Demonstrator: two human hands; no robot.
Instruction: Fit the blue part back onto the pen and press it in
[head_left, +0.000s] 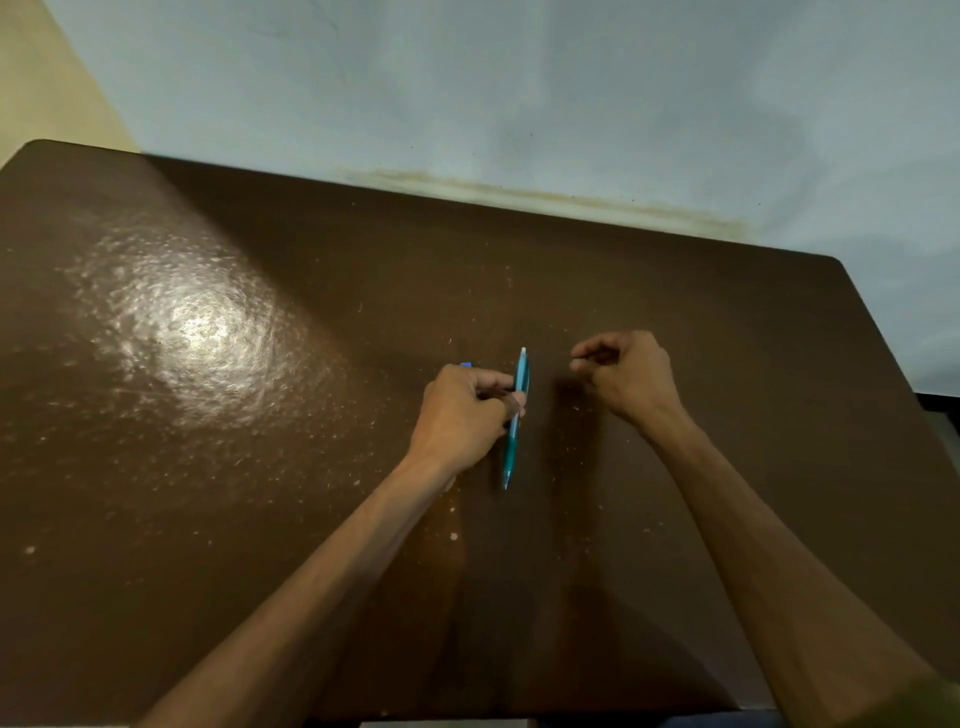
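Gripping a teal pen (516, 415), left hand (460, 415).

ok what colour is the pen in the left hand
Teal blue pen with a white top end, pinched by the left hand; seen in the head view.

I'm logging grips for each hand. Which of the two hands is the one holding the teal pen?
The left hand pinches the teal pen at mid-barrel. The right hand is curled beside it, apart from the pen.
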